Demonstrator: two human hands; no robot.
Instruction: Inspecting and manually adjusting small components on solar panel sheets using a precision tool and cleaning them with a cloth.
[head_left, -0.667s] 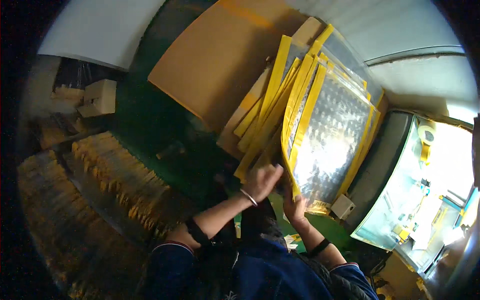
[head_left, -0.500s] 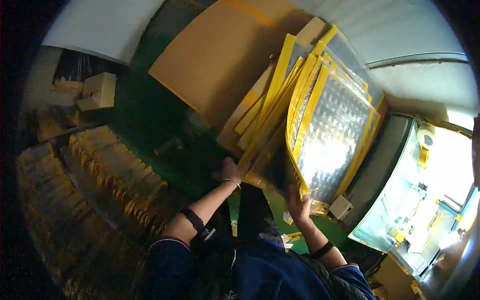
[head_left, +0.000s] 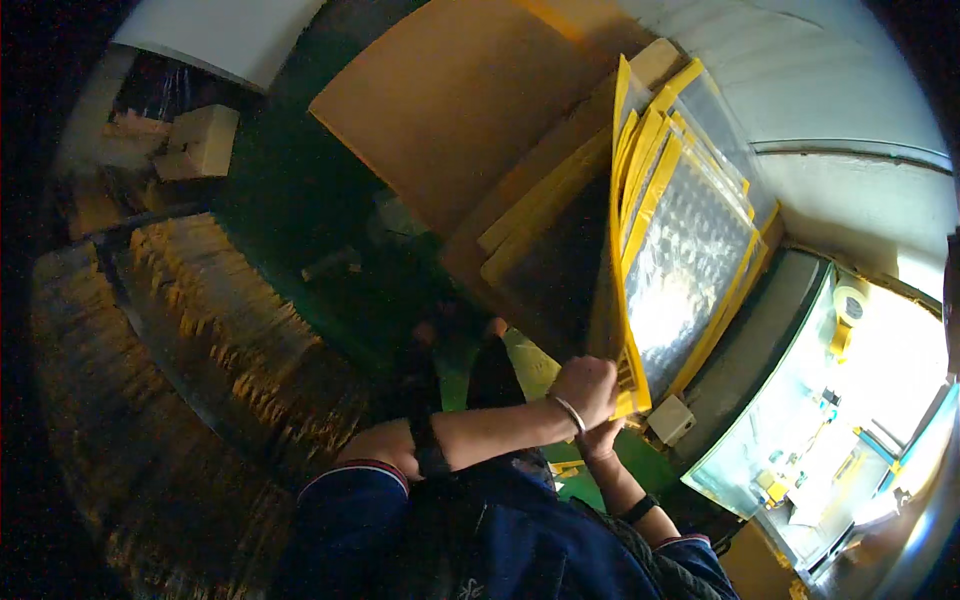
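Note:
A stack of clear, shiny plastic sheets with yellow edges (head_left: 680,270) leans tilted against the pale wall. My left hand (head_left: 588,388) reaches across my body, its fingers closed round the lower edge of the front sheets. Just beneath it, my right hand (head_left: 602,438) holds the same bottom corner, partly hidden by the left hand and the sheets. The yellow edges are bunched close together above my hands. Left of them, more flat yellow-edged sheets (head_left: 550,215) lie back in shadow against a big brown cardboard sheet (head_left: 440,110).
Dark bundled stacks with ragged, yellowish edges (head_left: 235,310) fill the left. A cardboard box (head_left: 200,142) stands beyond them. On the right is a brightly lit bench (head_left: 770,440) with a tape roll (head_left: 850,303). A small white box (head_left: 671,420) sits beside the sheets.
My left hand has moved right, from the rear sheets to the corner beside my right hand. The front sheets' left edges have swung right, uncovering the darker sheets behind.

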